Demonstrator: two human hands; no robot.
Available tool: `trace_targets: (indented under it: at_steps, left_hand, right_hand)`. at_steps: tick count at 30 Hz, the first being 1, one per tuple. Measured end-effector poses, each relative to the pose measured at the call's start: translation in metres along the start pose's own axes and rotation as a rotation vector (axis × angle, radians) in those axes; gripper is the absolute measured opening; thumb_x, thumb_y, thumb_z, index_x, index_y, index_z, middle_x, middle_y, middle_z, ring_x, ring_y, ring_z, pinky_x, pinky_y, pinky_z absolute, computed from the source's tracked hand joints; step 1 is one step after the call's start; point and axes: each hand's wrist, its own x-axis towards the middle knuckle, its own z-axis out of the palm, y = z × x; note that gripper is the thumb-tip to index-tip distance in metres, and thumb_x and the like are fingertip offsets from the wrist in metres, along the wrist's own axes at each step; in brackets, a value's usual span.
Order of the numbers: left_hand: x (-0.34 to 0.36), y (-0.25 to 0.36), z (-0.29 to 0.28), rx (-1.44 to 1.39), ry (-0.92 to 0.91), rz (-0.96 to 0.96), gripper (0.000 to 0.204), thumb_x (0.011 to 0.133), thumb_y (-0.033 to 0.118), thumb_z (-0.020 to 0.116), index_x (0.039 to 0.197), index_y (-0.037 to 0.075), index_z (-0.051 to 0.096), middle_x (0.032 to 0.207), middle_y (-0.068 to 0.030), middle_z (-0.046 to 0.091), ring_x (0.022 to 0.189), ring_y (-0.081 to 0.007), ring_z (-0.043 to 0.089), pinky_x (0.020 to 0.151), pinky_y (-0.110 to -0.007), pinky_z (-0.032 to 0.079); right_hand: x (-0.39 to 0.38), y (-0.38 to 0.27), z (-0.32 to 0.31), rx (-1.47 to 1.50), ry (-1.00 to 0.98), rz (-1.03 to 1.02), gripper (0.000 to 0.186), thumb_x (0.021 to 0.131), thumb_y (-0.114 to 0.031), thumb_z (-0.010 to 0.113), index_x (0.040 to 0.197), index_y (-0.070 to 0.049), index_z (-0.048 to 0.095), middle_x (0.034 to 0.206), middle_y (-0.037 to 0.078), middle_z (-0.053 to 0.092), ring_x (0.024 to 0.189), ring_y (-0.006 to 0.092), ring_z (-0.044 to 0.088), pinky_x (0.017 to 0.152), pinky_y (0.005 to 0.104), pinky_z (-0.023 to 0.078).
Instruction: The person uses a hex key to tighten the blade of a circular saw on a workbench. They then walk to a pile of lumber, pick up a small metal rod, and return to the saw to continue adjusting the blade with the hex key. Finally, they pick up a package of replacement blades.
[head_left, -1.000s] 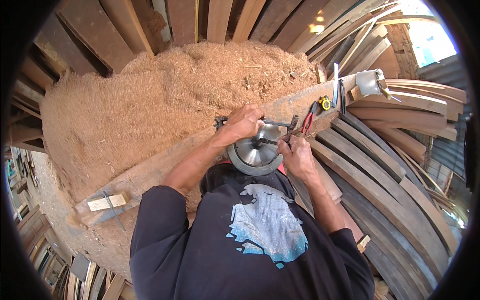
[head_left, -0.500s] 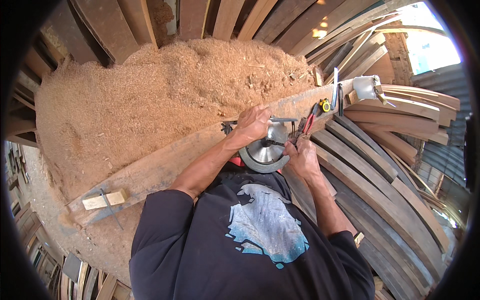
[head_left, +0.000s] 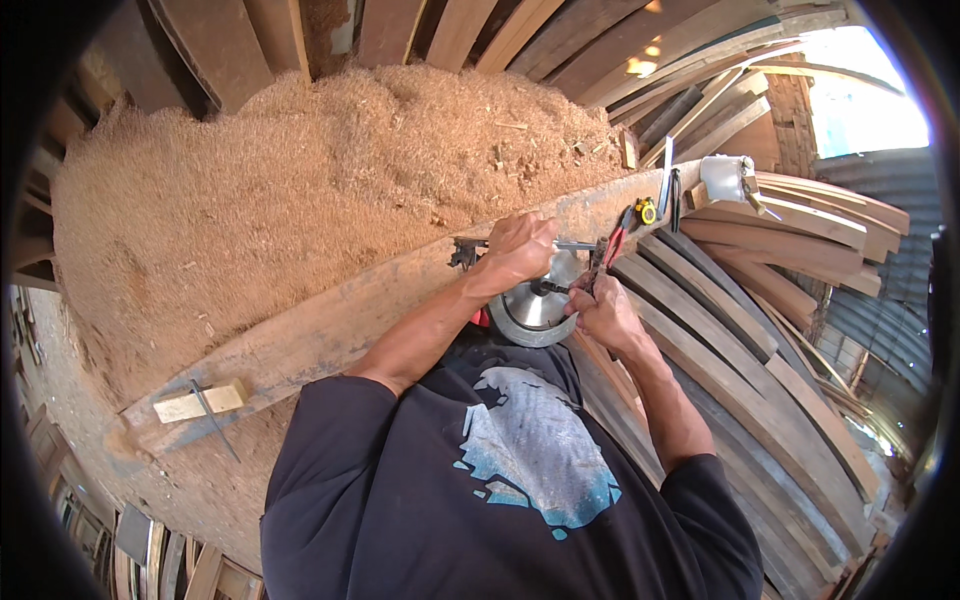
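At the near edge of the long plank (head_left: pixel 330 340): that's where the circular saw (head_left: pixel 529 335) sits, blade (head_left: pixel 532 308) facing up, right in front of the dark shirt (head_left: pixel 400 500). Can't tell what's carrying its weight, tbh.
Left hand (head_left: pixel 525 245): grip is clenched over the saw's metal base (head_left: pixel 577 245), fingertips mostly hidden.
Right hand (head_left: pixel 605 312): grip wrapped around a dark tool (head_left: pixel 556 289), its tip at the middle of the blade.
Just changed: saw and both hands have shifted a bit right along the plank, so they're closer to the pliers (head_left: pixel 616 246) now.
What that means: blade's still on and the tool's still at its middle, so I'd say the work there isn't finished.
Counts on the plank: one pair of pliers, one yellow-black tape measure (head_left: pixel 645 211), one metal strip (head_left: pixel 666 165), one white container (head_left: pixel 722 178), one pale block (head_left: pixel 205 400) with one thin rod (head_left: pixel 215 423) across it.
Around it: one big sawdust heap (head_left: pixel 250 200); stacked boards (head_left: pixel 700 310), way too many to count.
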Motion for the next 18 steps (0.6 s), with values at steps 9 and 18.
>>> trace_targets:
  at_steps: [9,18]
  left_hand:
    - [-0.002,-0.004,0.025,-0.003,0.102,0.009,0.021,0.085,0.024,0.075,0.096,0.006,0.068,0.094,-0.0166,0.07,0.088,-0.0398,0.07,0.073,-0.05,0.054]
    - [0.002,-0.039,0.071,0.11,0.418,0.3,0.025,0.091,0.028,0.069,0.105,0.008,0.069,0.102,-0.0143,0.07,0.09,-0.033,0.071,0.078,-0.045,0.055]
  right_hand:
    - [0.005,-0.006,0.004,0.25,0.029,0.236,0.018,0.098,-0.016,0.063,0.095,0.002,0.062,0.077,0.011,0.067,0.063,0.0163,0.059,0.06,0.0353,0.049]
    - [0.004,-0.037,0.004,-0.524,0.166,-0.158,0.033,0.097,-0.025,0.058,0.106,0.006,0.064,0.076,0.034,0.067,0.074,0.0515,0.069,0.073,0.059,0.055]
